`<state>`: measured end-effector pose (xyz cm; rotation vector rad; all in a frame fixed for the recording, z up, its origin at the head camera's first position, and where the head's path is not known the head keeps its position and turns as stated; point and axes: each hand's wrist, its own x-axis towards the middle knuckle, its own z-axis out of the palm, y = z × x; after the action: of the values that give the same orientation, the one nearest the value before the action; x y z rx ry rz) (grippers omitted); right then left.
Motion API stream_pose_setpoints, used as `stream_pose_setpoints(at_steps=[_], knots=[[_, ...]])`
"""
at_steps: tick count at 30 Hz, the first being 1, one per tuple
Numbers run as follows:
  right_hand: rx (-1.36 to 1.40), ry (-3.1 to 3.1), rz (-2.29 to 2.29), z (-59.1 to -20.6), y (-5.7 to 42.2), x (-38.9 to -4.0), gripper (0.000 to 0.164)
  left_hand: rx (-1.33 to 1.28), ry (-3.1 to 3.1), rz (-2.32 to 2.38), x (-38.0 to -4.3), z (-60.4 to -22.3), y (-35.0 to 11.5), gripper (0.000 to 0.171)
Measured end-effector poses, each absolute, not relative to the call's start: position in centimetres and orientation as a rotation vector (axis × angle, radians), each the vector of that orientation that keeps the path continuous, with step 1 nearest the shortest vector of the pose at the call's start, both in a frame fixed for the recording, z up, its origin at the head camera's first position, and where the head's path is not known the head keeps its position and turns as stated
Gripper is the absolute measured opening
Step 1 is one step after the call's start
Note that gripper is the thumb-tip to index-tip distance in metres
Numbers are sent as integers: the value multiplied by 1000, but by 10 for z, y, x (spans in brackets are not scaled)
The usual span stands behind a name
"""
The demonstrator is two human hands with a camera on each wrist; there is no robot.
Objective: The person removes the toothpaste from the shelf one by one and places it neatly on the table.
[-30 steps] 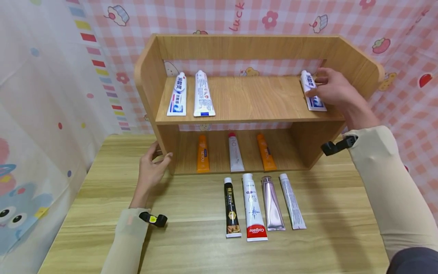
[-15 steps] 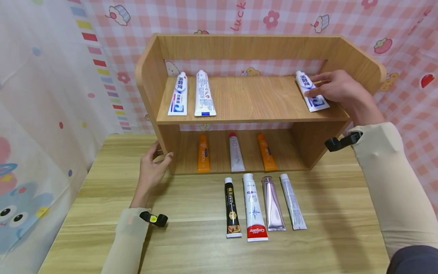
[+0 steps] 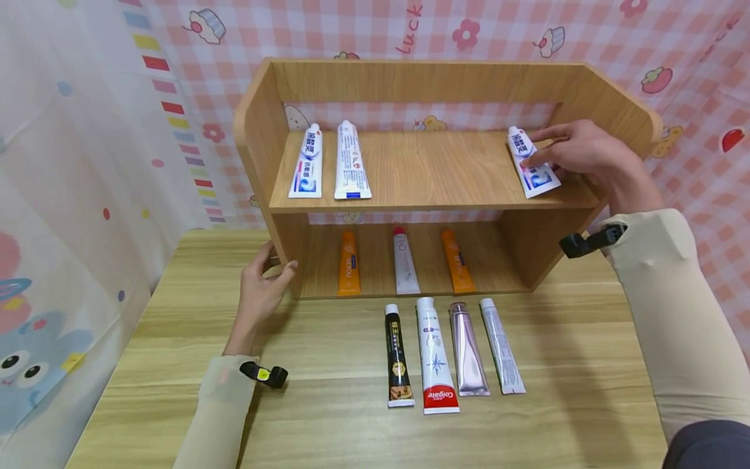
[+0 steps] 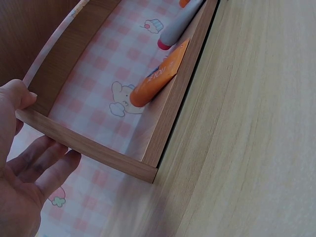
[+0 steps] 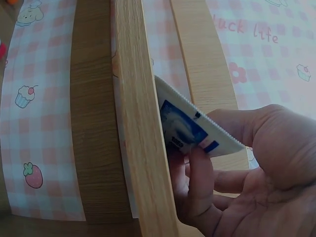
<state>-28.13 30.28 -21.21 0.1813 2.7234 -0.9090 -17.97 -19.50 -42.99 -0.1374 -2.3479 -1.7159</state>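
Note:
On the right end of the upper board of a wooden shelf [image 3: 445, 207], my right hand [image 3: 586, 148] pinches a white and blue toothpaste tube [image 3: 529, 163] by its sides. The tube leans with its cap towards the back left. Its crimped end shows between thumb and fingers in the right wrist view, where the toothpaste tube [image 5: 197, 126] is partly behind the board's edge. My left hand [image 3: 262, 286] grips the shelf's left side panel low down. In the left wrist view, the left hand [image 4: 29, 163] has its thumb on one side of the panel and its fingers on the other.
Two white tubes [image 3: 306, 163] lie at the upper board's left. Below are two orange tubes [image 3: 349, 264] and a silver-white tube [image 3: 404, 260] with a red cap. On the table before the shelf lie a black tube [image 3: 398, 358], a Colgate tube [image 3: 435, 358], a pinkish metallic tube [image 3: 469, 352] and a slim tube [image 3: 502, 348].
My right hand has shifted slightly right, and the tube in it has turned so its cap points more to the left, then slid a little forward. My left hand stays on the panel.

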Motion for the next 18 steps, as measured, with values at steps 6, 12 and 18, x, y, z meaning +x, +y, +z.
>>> stream_pose_setpoints(at_steps=[6,12,18], knots=[[181,2717,-930,-213,304,-281,74,-153,-2339,-1716,-180,-430,-195,55],[172,2732,-956,-214,304,-277,74,-155,-2341,-1717,-179,-430,-195,56],[204,2737,-1024,-217,305,-273,77,-146,-2358,-1708,-179,-430,-195,56]])
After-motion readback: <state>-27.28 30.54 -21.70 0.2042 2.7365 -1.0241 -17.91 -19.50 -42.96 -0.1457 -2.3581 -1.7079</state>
